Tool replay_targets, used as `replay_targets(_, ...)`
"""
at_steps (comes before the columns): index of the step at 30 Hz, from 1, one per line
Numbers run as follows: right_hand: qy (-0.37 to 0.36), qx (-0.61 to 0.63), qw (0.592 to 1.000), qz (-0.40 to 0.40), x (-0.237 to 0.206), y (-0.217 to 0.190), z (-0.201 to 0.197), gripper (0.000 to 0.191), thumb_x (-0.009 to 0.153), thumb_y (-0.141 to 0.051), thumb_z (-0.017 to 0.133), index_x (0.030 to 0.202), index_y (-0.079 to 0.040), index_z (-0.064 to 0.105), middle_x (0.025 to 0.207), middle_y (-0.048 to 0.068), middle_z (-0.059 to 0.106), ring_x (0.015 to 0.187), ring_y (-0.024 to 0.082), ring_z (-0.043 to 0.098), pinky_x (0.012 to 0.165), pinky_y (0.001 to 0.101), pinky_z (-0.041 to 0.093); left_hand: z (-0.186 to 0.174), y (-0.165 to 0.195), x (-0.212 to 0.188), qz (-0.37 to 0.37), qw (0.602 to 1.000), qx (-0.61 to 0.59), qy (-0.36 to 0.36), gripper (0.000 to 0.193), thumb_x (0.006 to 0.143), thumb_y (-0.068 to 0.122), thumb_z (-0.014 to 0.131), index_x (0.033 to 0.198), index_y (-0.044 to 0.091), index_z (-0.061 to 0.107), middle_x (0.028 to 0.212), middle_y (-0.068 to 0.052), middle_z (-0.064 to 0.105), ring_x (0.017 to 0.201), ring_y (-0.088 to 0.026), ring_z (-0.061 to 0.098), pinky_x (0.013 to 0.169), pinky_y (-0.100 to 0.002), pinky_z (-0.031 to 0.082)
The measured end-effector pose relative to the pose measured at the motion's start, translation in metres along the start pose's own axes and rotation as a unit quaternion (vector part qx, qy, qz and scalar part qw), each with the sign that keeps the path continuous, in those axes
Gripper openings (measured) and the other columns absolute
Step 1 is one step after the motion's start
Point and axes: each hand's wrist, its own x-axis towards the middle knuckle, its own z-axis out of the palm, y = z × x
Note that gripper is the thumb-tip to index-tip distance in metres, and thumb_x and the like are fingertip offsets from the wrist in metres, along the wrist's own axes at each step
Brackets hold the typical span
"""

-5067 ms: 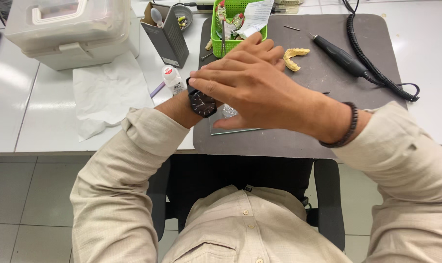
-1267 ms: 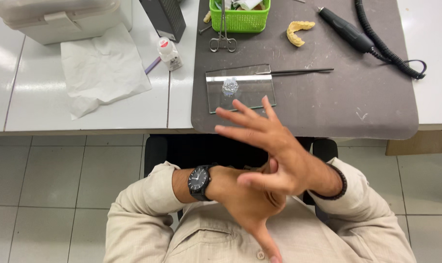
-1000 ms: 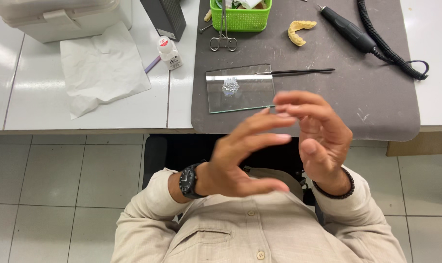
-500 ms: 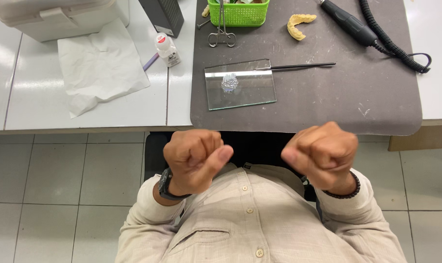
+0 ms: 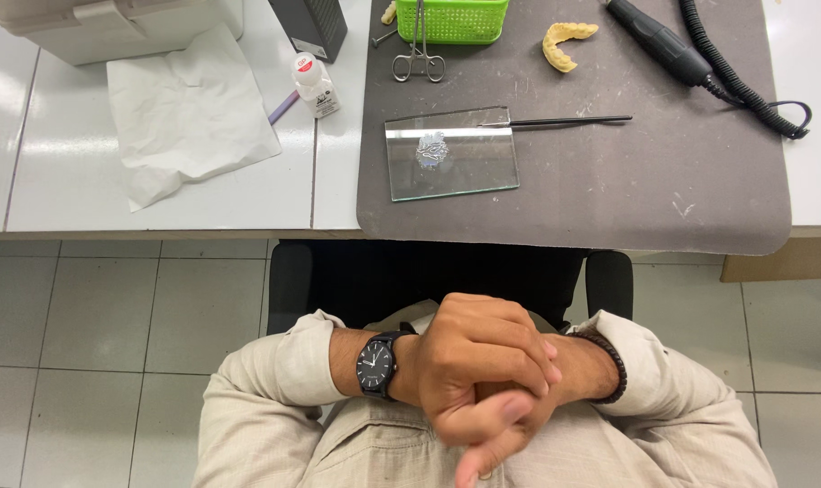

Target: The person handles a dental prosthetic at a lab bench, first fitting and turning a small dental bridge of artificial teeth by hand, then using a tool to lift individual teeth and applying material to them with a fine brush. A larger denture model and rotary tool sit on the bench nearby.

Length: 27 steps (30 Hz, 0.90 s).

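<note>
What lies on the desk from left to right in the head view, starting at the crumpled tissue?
Crumpled white tissue → small white bottle → glass slab → yellow dental cast → black handpiece → its coiled black cable.

Floor: you sit above pale grey square tiles [image 5: 112, 325] with thin dark joints.
Worktop: your white worktop [image 5: 49, 181] spans the top, its panels glossy under bright overhead light.
Chair: your black chair [image 5: 288, 280] stands just below its edge.
</note>
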Motion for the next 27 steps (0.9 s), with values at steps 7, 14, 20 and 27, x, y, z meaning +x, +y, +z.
replay_targets(7,-0.127,0.002,0.985,0.114,0.012,-0.007,0.011,0.043,0.098,-0.036,0.057,0.062,-0.013,0.052,0.068,-0.006,0.053,0.064,0.006,0.059,0.061,0.0251,0.044,-0.017,0.010,-0.026,-0.156,0.981,-0.114,-0.032,0.074,0.089,0.064,0.047,0.085,-0.006,0.070,0.078,-0.022,0.069,0.064,-0.033,0.071,0.055,-0.038,0.056)
replay_targets(14,0.183,-0.185,0.964,-0.051,0.041,0.006,0.001,0.046,0.101,-0.052,0.045,0.111,-0.012,0.065,0.108,-0.002,0.066,0.109,0.010,0.062,0.099,0.0395,0.050,0.044,-0.019,-0.021,0.032,0.945,-0.039,0.323,0.065,0.098,0.051,0.046,0.088,-0.006,0.074,0.076,-0.024,0.073,0.057,-0.031,0.069,0.052,-0.042,0.061)
replay_targets(20,0.525,-0.192,0.809,-0.182,0.096,0.034,0.031,0.066,0.099,-0.067,0.040,0.133,-0.013,0.056,0.134,0.007,0.057,0.127,0.025,0.050,0.108,0.0465,0.041,-0.013,-0.015,-0.046,-0.089,0.991,0.095,0.009,0.068,0.100,0.065,0.034,0.131,0.010,0.060,0.149,-0.033,0.043,0.137,-0.047,0.048,0.110,-0.067,0.042)
replay_targets(27,0.303,-0.104,0.926,-0.200,0.060,0.008,-0.009,0.056,0.093,-0.063,0.045,0.118,-0.013,0.055,0.122,0.006,0.061,0.117,0.023,0.053,0.102,0.0442,0.044,-0.038,0.003,-0.011,-0.212,0.867,0.087,-0.443,0.073,0.094,0.074,0.044,0.143,0.020,0.045,0.164,-0.026,0.022,0.144,-0.049,0.033,0.114,-0.065,0.038)
